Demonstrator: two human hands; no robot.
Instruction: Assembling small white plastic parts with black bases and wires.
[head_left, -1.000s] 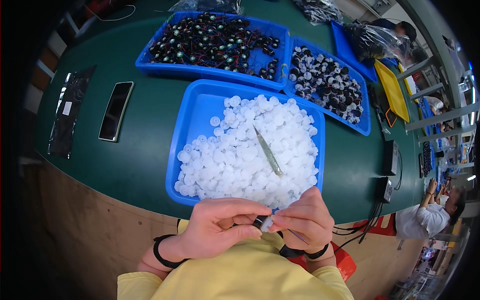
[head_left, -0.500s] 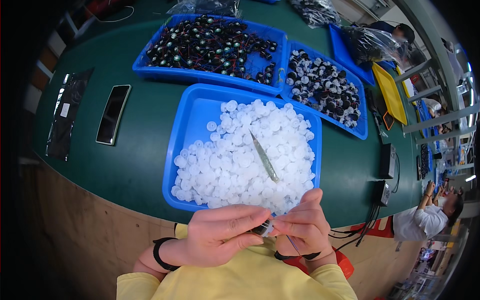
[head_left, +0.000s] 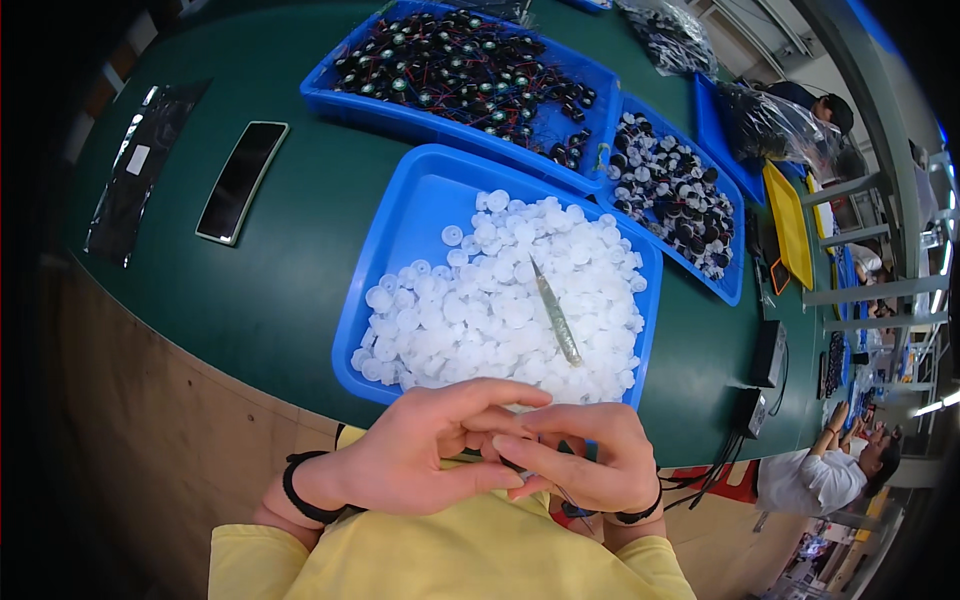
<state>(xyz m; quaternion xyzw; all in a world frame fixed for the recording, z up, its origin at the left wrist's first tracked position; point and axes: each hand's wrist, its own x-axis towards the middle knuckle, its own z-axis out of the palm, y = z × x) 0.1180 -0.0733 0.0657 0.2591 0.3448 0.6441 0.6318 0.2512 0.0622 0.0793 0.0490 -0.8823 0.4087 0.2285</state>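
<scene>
Close to my body, in front of the near tray edge, my left hand (head_left: pixel 425 450) and my right hand (head_left: pixel 600 455) meet. Between their fingertips is a small black cylindrical part (head_left: pixel 511 466), mostly covered by the fingers. A thin wire trails from it below my right fingers. Just beyond my hands lies a blue tray (head_left: pixel 395 185) heaped with translucent white plastic caps (head_left: pixel 480 320). On top of the caps rests a slim pointed tool (head_left: pixel 556 318) with a greenish wrapped handle.
Behind stands a blue tray (head_left: pixel 330 98) of black parts with red and blue wires. Another blue tray (head_left: pixel 735 282) holds black parts with white caps. A phone (head_left: pixel 241 182) and black plastic bag (head_left: pixel 135 175) lie left. Black boxes (head_left: pixel 769 352), a yellow tray (head_left: pixel 788 225) and people are right.
My fingers have shifted and closed further around the black part, which showed more before. My right hand has turned inward over it. The whole view has swung slightly, moving the trays toward the upper right.
</scene>
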